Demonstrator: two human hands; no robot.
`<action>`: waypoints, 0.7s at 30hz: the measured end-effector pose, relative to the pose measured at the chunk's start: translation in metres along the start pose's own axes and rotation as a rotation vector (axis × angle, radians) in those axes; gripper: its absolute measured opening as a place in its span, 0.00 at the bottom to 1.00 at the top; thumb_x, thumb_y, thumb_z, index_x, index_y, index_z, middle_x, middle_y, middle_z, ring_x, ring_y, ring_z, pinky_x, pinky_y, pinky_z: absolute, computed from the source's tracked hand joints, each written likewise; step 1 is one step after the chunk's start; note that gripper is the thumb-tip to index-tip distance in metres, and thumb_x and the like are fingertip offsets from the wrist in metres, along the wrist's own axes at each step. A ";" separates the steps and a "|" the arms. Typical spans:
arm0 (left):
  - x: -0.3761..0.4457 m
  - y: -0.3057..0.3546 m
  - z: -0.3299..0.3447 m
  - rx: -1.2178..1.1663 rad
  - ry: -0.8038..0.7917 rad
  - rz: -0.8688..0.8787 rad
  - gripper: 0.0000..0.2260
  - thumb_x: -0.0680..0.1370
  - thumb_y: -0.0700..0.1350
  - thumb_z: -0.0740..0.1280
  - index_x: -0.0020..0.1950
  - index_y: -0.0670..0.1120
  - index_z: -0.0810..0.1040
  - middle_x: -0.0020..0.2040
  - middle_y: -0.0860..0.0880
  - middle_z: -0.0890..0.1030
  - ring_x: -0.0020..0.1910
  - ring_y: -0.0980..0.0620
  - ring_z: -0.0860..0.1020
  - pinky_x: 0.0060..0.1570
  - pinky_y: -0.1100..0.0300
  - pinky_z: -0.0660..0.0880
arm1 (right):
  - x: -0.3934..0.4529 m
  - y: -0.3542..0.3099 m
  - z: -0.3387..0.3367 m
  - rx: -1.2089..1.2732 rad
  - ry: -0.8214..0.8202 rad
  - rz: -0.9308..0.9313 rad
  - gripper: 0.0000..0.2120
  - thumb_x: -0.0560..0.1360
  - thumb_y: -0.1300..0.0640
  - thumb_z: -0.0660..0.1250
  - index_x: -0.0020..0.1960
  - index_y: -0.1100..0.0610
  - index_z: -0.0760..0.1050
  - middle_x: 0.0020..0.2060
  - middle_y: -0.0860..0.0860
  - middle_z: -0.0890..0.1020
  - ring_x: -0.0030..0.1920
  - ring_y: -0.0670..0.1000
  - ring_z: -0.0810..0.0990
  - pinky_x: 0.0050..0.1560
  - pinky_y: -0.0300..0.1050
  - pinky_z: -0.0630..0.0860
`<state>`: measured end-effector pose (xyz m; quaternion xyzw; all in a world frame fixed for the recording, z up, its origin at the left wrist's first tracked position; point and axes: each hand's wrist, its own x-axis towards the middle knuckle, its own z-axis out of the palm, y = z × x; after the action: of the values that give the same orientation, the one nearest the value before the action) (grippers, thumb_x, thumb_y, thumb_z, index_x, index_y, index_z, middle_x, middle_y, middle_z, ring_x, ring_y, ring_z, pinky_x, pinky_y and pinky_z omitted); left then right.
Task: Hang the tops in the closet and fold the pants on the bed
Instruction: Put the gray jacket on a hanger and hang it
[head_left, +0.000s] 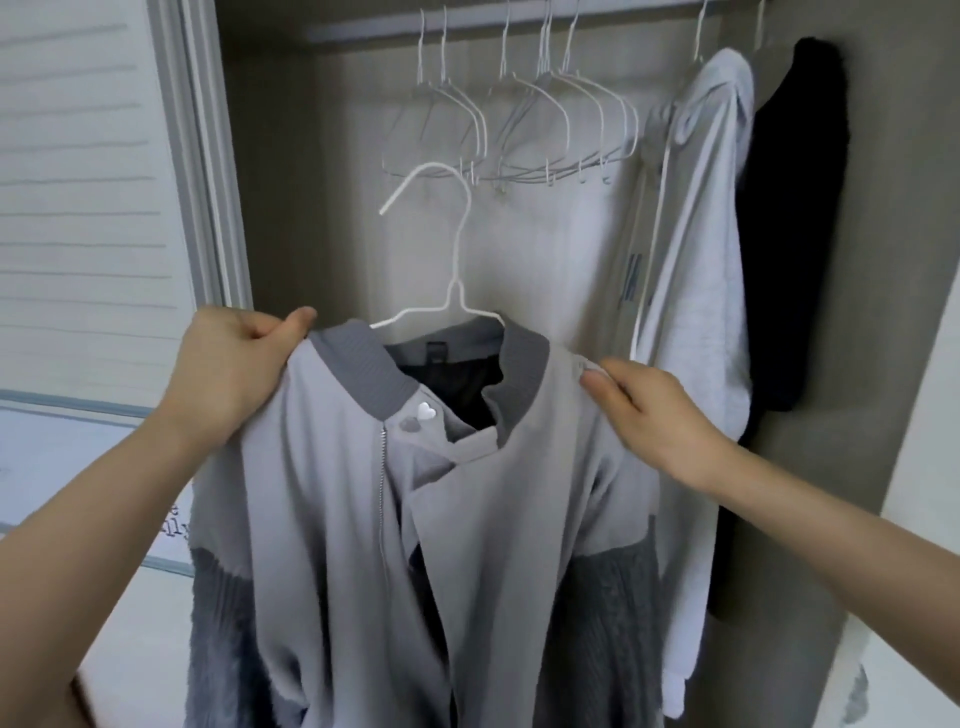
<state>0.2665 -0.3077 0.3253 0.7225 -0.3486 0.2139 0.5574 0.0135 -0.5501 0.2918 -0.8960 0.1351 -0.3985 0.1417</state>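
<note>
Grey jacket (467, 519) hangs in the middle, in front of the open closet (291, 208), on a white wire hanger (452, 291). At nine o'clock of its collar, the left hand (234, 379) has a closed grip on the shoulder cloth. At three o'clock, the right hand (649, 415) pinches the other shoulder. At twelve o'clock, bare hangers (519, 119) hang on the rail. At two o'clock hang a light hoodie (696, 260) and a black top (789, 234).
</note>
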 end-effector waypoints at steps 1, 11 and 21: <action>-0.002 0.001 -0.001 0.029 -0.022 0.055 0.26 0.78 0.55 0.67 0.31 0.33 0.76 0.33 0.31 0.76 0.31 0.45 0.71 0.41 0.48 0.75 | 0.003 -0.004 -0.003 0.058 -0.002 -0.002 0.20 0.81 0.54 0.57 0.31 0.53 0.63 0.25 0.43 0.67 0.27 0.40 0.67 0.31 0.34 0.62; -0.004 -0.002 0.003 -0.098 0.059 -0.053 0.23 0.76 0.53 0.70 0.32 0.34 0.79 0.32 0.34 0.78 0.28 0.51 0.71 0.35 0.60 0.70 | 0.042 -0.010 -0.036 -0.084 -0.219 0.097 0.14 0.80 0.50 0.60 0.46 0.58 0.80 0.42 0.52 0.83 0.44 0.49 0.80 0.50 0.45 0.74; -0.002 0.003 0.019 -0.029 -0.002 0.148 0.26 0.79 0.54 0.65 0.29 0.37 0.74 0.28 0.38 0.74 0.29 0.39 0.71 0.39 0.48 0.75 | 0.012 -0.023 -0.030 0.434 -0.223 0.073 0.18 0.81 0.54 0.56 0.47 0.65 0.80 0.42 0.55 0.85 0.43 0.43 0.80 0.47 0.36 0.75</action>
<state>0.2616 -0.3256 0.3207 0.6868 -0.4048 0.2486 0.5502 0.0017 -0.5371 0.3271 -0.8776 0.0621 -0.3116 0.3590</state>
